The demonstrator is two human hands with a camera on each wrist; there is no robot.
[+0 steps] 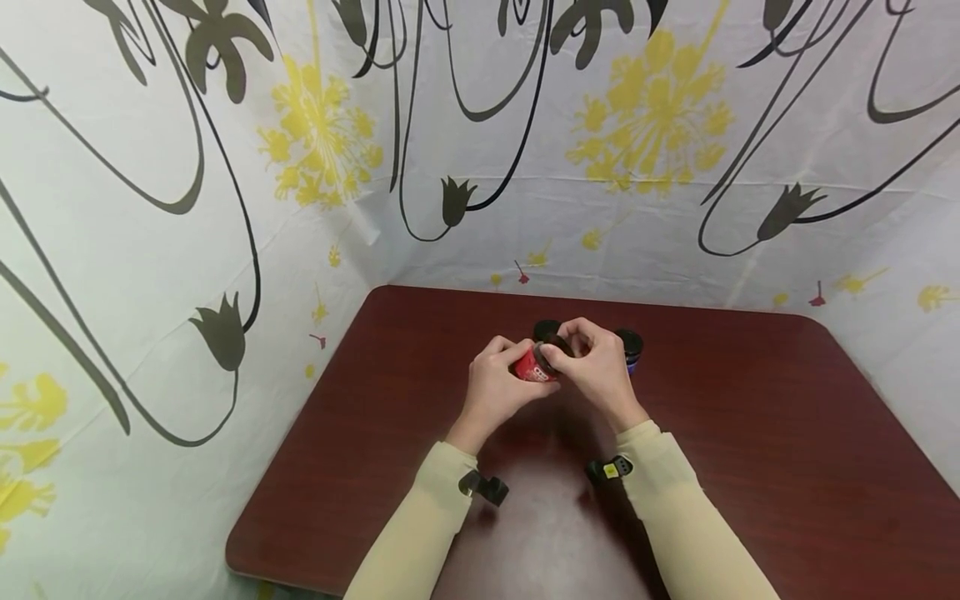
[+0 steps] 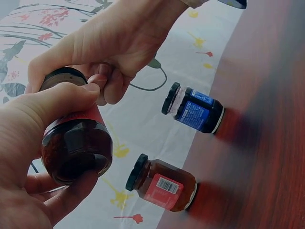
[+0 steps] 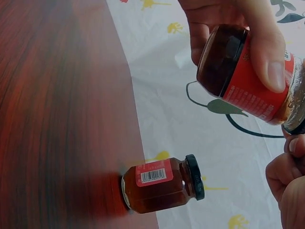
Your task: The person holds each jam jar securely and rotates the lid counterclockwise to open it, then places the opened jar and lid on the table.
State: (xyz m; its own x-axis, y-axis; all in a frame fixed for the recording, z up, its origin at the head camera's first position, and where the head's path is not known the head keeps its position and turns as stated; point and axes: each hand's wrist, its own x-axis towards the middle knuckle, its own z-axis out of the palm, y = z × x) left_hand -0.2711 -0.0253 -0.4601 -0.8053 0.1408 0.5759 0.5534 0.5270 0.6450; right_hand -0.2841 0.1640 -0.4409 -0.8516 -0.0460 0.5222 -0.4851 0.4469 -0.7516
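A glass jar (image 3: 221, 62) with a red label and dark contents is held tilted above the table. My left hand (image 1: 491, 383) grips it round the label, with the thumb laid along its side in the left wrist view. At the jar's top, my right hand (image 1: 600, 367) pinches the dark lid (image 1: 557, 342) between thumb and fingers. Whether the lid sits tight on the neck is hidden by the fingers. Behind the hands stand an amber jar (image 2: 164, 183) with a pink barcode label and a dark jar (image 2: 195, 112) with a blue label, both with black lids.
The dark red wooden table (image 1: 735, 433) has rounded corners. White patterned fabric (image 1: 480, 150) hangs along its back and sides. Each wrist carries a small black camera over a pale sleeve (image 1: 420, 517).
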